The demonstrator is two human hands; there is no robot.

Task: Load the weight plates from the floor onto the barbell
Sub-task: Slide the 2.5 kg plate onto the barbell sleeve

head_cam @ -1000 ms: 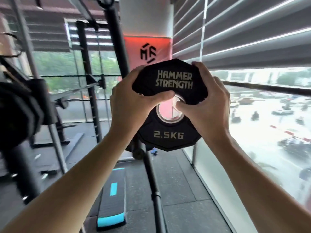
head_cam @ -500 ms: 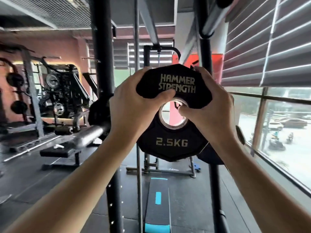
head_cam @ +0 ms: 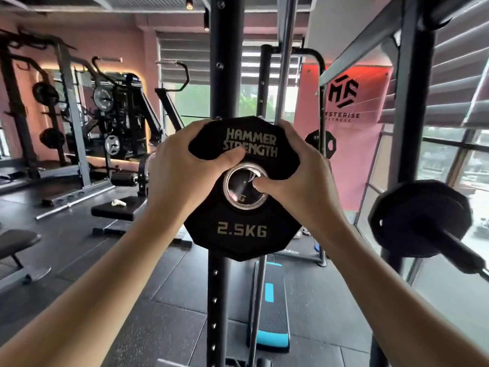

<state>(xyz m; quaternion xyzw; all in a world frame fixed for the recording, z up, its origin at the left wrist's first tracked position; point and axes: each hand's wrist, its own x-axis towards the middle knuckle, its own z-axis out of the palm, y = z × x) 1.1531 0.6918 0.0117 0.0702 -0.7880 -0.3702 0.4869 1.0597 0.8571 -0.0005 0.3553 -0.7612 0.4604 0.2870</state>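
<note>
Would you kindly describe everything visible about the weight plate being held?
The weight plate is black, many-sided, rubber-like, with pale lettering "HAMMER STRENGTH" above and "2.5KG" below a shiny metal-ringed centre hole. It is held upright, face toward the camera, off the floor. The left hand and right hand grip its upper edges, thumbs near the hole.

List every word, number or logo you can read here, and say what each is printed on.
"HAMMER STRENGTH": upper face of the weight plate, partly under the left hand thumb.
"2.5KG": lower face of that plate, which the right hand also grips.
"YSTERISE FITNESS", under an angular logo: red banner; its first letter is hidden and the lower word is faint.
Markings on the round plates on the far rack: too small to read.
</note>
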